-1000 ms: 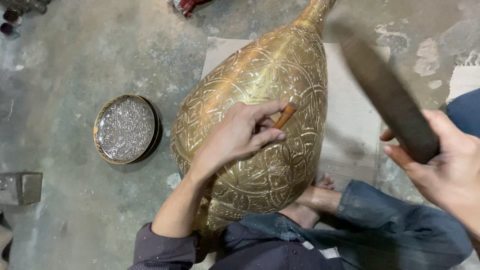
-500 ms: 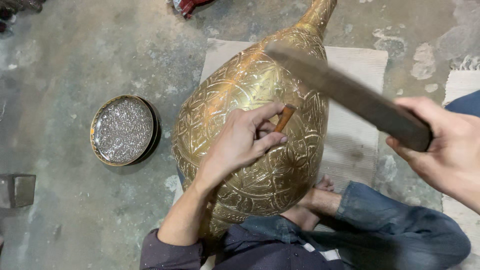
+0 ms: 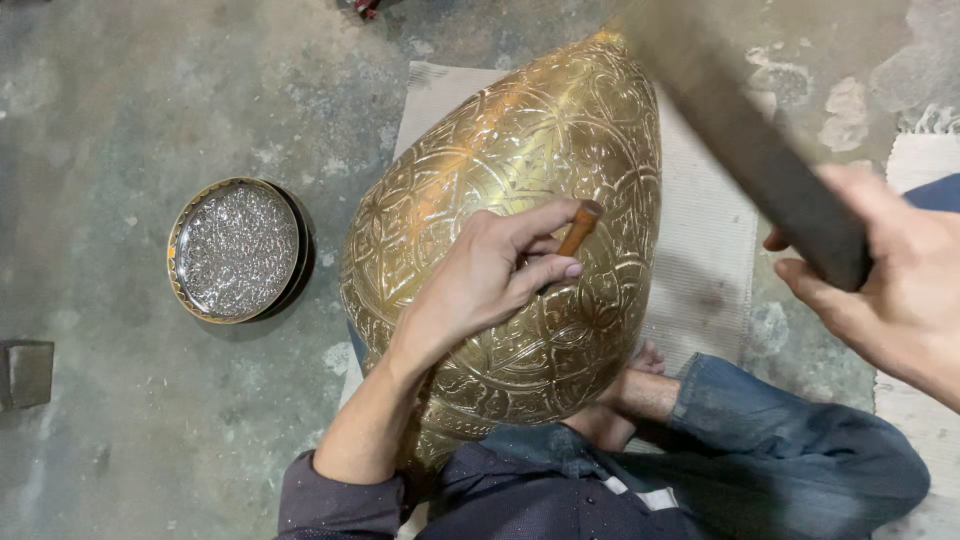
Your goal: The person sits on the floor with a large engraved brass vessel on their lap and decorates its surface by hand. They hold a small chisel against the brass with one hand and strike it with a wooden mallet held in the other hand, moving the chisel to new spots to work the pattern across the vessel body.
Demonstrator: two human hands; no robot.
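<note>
A large brass vessel (image 3: pixel 520 170), pear-shaped and covered in engraved patterns, lies tilted across my lap and a pale mat. My left hand (image 3: pixel 480 280) rests on its curved side and pinches a short brown chisel (image 3: pixel 579 228) whose tip touches the metal. My right hand (image 3: pixel 885 285) grips the dark handle of a hammer (image 3: pixel 740 140), raised above and to the right of the chisel and blurred. The hammer's head is out of frame at the top.
A round metal tray (image 3: pixel 236 250) with a finely textured silver face lies on the concrete floor at the left. A dark metal block (image 3: pixel 25 372) sits at the left edge. A pale woven mat (image 3: pixel 705 250) lies under the vessel; my bare foot (image 3: pixel 640 390) props it.
The hammer swung down toward the chisel half a second ago and is now lifted again. My left hand and the chisel have stayed in place on the vessel.
</note>
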